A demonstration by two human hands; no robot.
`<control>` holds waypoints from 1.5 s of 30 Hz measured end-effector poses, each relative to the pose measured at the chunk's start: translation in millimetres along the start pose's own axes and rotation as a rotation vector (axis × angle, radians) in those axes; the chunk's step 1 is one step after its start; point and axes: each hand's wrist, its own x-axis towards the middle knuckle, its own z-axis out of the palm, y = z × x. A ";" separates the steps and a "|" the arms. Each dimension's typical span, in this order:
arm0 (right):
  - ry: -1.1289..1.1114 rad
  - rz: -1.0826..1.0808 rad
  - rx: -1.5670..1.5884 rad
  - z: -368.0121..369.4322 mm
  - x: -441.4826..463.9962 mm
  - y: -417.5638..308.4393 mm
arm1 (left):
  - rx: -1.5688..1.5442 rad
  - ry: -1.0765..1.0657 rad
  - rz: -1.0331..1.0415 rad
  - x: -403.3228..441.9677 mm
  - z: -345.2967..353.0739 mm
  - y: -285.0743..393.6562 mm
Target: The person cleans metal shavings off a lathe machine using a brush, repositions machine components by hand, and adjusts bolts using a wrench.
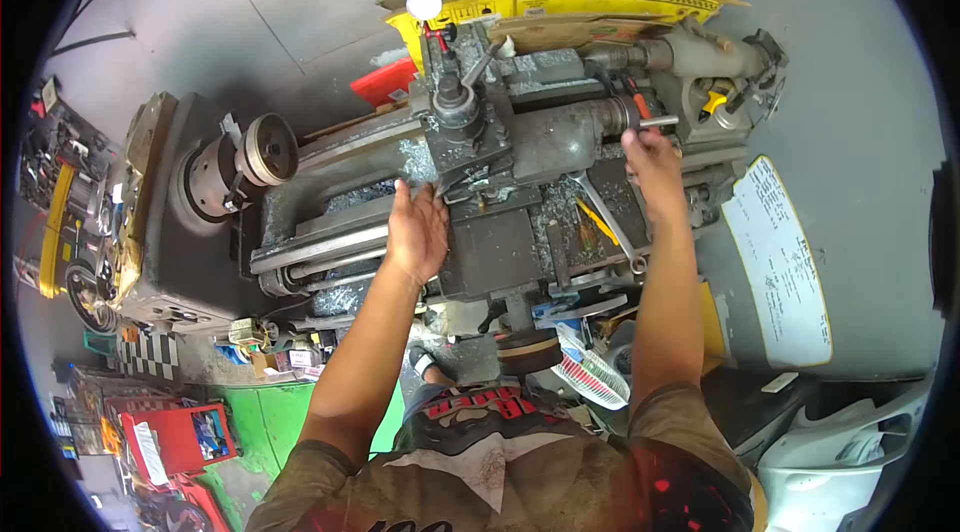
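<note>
A metal lathe (480,232) fills the middle of the head view, with bright metal chips scattered over it. My left hand (417,230) is open beside the carriage, thumb and fingers pointing up the view towards the tool post (457,112). Whether its fingertips touch the metal is hard to tell. My right hand (655,170) is closed at the silver crank handle (658,121) on the end of the compound slide (560,140); some of its fingers are hidden. A round metal workpiece (270,149) sits in the chuck (208,180) at left.
A combination wrench (612,222) and a yellow pencil-like tool (597,220) lie on the carriage. The tailstock (710,57) stands at upper right. A dial indicator (424,4) rises behind the tool post. A fan (590,372) and a red tool cart (180,442) are below.
</note>
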 end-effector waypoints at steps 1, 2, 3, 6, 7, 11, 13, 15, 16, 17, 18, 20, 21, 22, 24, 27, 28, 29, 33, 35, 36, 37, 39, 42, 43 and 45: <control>-0.072 -0.163 -0.218 -15.8 -1.9 19.3 | -0.006 0.003 -0.005 -0.1 0.6 -0.1; -0.069 -0.156 -0.222 -20.8 -18.1 13.1 | -0.013 0.007 -0.010 -2.4 2.1 0.5; -0.193 -0.119 -0.551 -23.9 -39.7 -6.9 | -0.019 0.011 -0.012 -4.4 4.3 2.1; -0.345 -0.081 -1.023 -26.7 -71.9 3.3 | -0.020 0.002 -0.007 -11.7 10.6 7.9; -0.351 -0.089 -1.018 -26.5 -76.8 10.3 | -0.011 -0.017 -0.005 -13.7 14.2 9.5; -0.295 -0.052 -0.891 -26.4 -83.8 22.7 | 0.000 -0.059 0.000 -14.7 14.7 10.7; -0.286 -0.083 -0.902 -24.9 -85.1 23.6 | -0.015 -0.080 0.004 -11.3 9.8 9.6; -0.281 -0.095 -0.908 -26.7 -87.6 23.3 | -0.021 -0.090 0.003 -9.8 4.2 7.7; -0.280 -0.093 -0.926 -29.7 -88.0 20.7 | -0.032 -0.096 0.009 -9.0 1.3 6.9; -0.279 -0.088 -0.944 -33.8 -89.8 17.5 | -0.043 -0.102 0.012 -9.2 -2.1 6.2; -0.278 -0.083 -0.963 -38.9 -92.1 13.8 | -0.053 -0.108 0.014 -9.7 -5.7 5.6; -0.260 -0.096 -0.917 -54.9 -95.1 7.6 | -0.063 -0.118 0.024 -9.1 -12.1 8.3; -0.245 -0.109 -0.853 -64.4 -101.5 4.7 | -0.059 -0.090 0.036 -11.2 -16.3 9.6; -0.242 -0.110 -0.853 -66.7 -111.1 -10.0 | -0.056 -0.061 0.047 -14.7 -20.8 9.8; -0.314 0.253 -0.462 -69.9 -131.6 -48.2 | -0.052 -0.006 0.066 -23.7 -29.9 8.5; -0.411 0.306 -0.408 -52.7 -151.1 -66.0 | -0.006 -0.012 0.018 -42.0 -48.9 10.1; -0.464 0.317 -0.376 -41.5 -156.8 -64.6 | 0.017 -0.011 -0.003 -49.0 -56.7 11.7; -0.517 0.327 -0.343 -31.2 -161.8 -62.1 | 0.040 -0.010 -0.023 -55.1 -63.9 13.0; -0.454 0.197 -0.470 6.8 -172.2 -35.6 | 0.088 -0.042 -0.039 -72.9 -92.4 12.2; -0.443 0.156 -0.515 14.3 -172.3 -33.0 | 0.100 -0.042 -0.044 -82.3 -102.3 13.5; -0.404 0.005 -0.556 16.2 -171.2 -33.1 | 0.112 -0.030 -0.045 -87.5 -105.5 15.3; -0.363 -0.147 -0.595 17.4 -169.7 -33.2 | 0.125 -0.019 -0.047 -92.8 -107.4 17.4; -0.277 -0.448 -0.662 18.4 -167.8 -32.9 | 0.150 0.005 -0.054 -101.6 -112.6 19.4; -0.321 -0.446 -0.765 19.5 -156.6 -44.2 | 0.153 0.022 -0.058 -108.2 -127.9 17.6; -0.339 -0.446 -0.816 19.6 -152.0 -48.9 | 0.156 0.027 -0.059 -109.6 -132.1 16.8; -0.362 -0.450 -0.869 20.1 -147.4 -49.9 | 0.154 0.036 -0.057 -113.1 -136.7 15.3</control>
